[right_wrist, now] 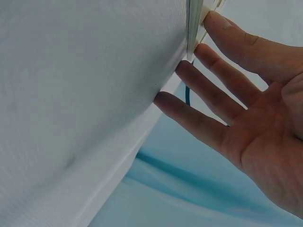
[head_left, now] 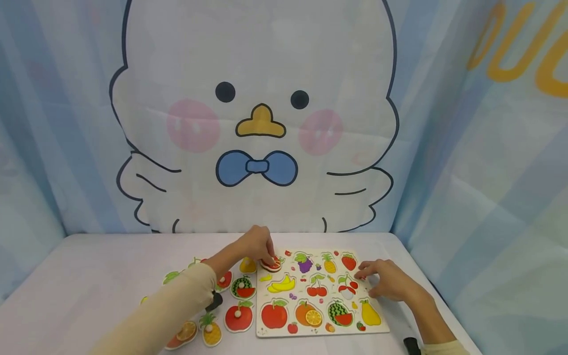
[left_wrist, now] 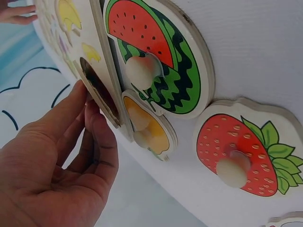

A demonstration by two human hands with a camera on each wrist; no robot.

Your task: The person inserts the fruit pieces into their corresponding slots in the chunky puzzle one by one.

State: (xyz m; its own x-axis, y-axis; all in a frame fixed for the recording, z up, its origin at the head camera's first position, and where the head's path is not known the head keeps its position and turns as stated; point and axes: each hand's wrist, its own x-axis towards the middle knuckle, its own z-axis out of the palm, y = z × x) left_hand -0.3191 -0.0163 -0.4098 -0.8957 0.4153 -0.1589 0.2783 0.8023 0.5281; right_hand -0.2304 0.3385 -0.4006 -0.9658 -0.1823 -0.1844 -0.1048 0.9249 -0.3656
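Observation:
My left hand (head_left: 259,243) reaches over the board's far left corner. Its thumb and fingers pinch a red fruit puzzle piece (head_left: 271,266), which lies over that corner; in the left wrist view the piece is seen nearly edge-on, and its knob is hidden. The wooden fruit puzzle board (head_left: 300,285) lies flat on the table, with bananas, cherries, an apple, an orange and other fruit on it. At the board's right edge rests my right hand (head_left: 390,280), fingers spread and fingertips touching the edge and the table (right_wrist: 94,94).
Several knobbed pieces lie left of the board, among them a watermelon (left_wrist: 189,61), a strawberry (left_wrist: 236,156), a yellow pear-like piece (left_wrist: 154,132), an apple (head_left: 238,318) and a pineapple (head_left: 211,335). A curtain (head_left: 262,207) with a cartoon bird hangs behind the table.

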